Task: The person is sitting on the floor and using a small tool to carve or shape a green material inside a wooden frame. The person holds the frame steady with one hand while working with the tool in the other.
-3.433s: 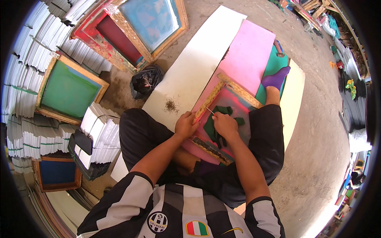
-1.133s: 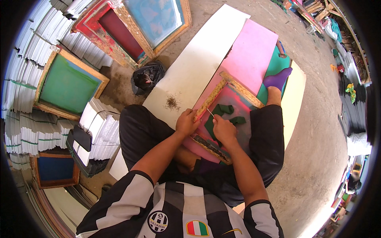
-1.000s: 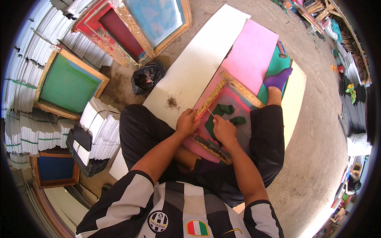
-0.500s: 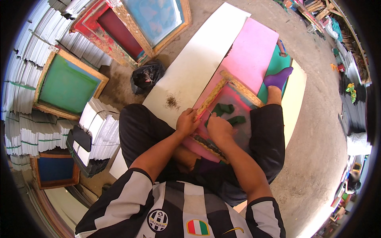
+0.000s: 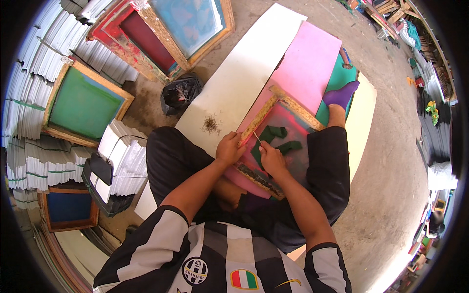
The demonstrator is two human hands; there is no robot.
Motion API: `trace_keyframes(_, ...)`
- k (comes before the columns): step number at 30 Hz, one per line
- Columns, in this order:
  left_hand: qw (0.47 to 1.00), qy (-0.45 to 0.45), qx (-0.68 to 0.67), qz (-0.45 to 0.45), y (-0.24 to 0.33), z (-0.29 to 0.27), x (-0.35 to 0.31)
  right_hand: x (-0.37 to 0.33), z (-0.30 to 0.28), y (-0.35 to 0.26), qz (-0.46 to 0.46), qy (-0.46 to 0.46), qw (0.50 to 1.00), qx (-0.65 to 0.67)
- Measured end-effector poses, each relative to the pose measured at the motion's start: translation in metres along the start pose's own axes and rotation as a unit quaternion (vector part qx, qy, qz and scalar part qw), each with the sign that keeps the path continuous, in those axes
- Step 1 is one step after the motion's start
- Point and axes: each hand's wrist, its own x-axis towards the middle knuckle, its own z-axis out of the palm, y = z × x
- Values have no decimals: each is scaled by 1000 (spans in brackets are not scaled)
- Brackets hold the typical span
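A wooden screen-printing frame (image 5: 299,114) with a pink-stained, translucent mesh lies tilted across my lap, over colored boards. My left hand (image 5: 228,149) grips its left bar, fingers closed over the wood. In my right hand (image 5: 272,158) is a thin, slender tool (image 5: 257,137), its tip at the inner side of that same bar; its handle is hidden in my fist. A dark green cloth (image 5: 269,132) lies within the frame, just beyond my right hand.
White (image 5: 244,68), pink (image 5: 312,49) and green boards cover the floor ahead. Small dark slivers (image 5: 211,125) are heaped on the white one. A black plastic bag (image 5: 181,93) stands beside it. Other printing frames (image 5: 85,103) and stacks of paper (image 5: 124,156) are on the left.
My right hand has shifted slightly down and right, uncovering more of the thin tool. My left hand stays on the bar, and the frame has hardly moved.
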Motion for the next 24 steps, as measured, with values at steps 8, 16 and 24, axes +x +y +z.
trace_keyframes(8,1000,5,0,1,-8,3,-3,-1,-16,-19,27,-39,986,-159)
trace_keyframes(16,1000,1,-11,5,-4,4,-1,19,26,40,-11,-9,975,222)
trace_keyframes(24,1000,1,-19,5,-7,4,-2,27,8,31,75,-90,967,225)
